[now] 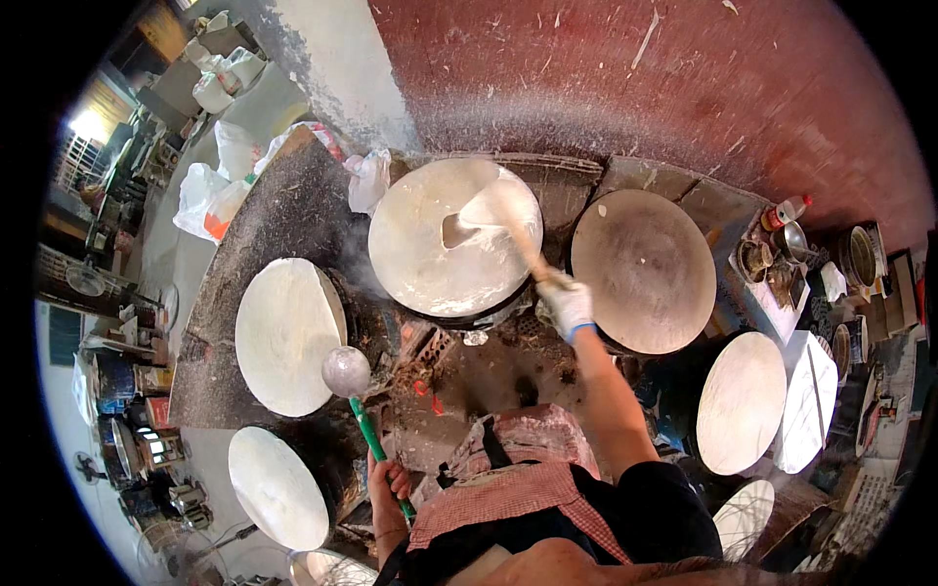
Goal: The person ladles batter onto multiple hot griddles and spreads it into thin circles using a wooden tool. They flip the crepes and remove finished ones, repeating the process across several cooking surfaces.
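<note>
the right hand, in a white glove, is closed around the wooden handle of a flat pale spreader paddle, whose blade lies on the round grey griddle plate at twelve o'clock. the bare left hand is wrapped around the green handle of a round metal ladle, bowl raised at ten o'clock beside a batter-coated white round plate. a bare brown round plate sits at one o'clock.
</note>
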A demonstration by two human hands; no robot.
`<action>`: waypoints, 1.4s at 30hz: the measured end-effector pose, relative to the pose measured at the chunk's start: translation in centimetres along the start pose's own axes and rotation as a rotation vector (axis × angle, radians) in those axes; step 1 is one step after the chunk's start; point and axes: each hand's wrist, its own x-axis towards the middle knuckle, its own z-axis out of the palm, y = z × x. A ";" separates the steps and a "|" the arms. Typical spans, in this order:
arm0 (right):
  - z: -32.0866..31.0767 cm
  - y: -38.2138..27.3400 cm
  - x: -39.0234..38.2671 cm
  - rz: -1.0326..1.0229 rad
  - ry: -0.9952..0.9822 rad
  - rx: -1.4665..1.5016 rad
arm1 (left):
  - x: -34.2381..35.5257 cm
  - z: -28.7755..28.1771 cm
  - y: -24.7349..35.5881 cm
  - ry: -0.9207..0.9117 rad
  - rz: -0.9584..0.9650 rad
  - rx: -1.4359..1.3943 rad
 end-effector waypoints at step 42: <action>1.5 5.3 -10.1 -0.629 0.127 -1.281 | 13.5 20.7 -2.3 -0.148 -0.152 0.260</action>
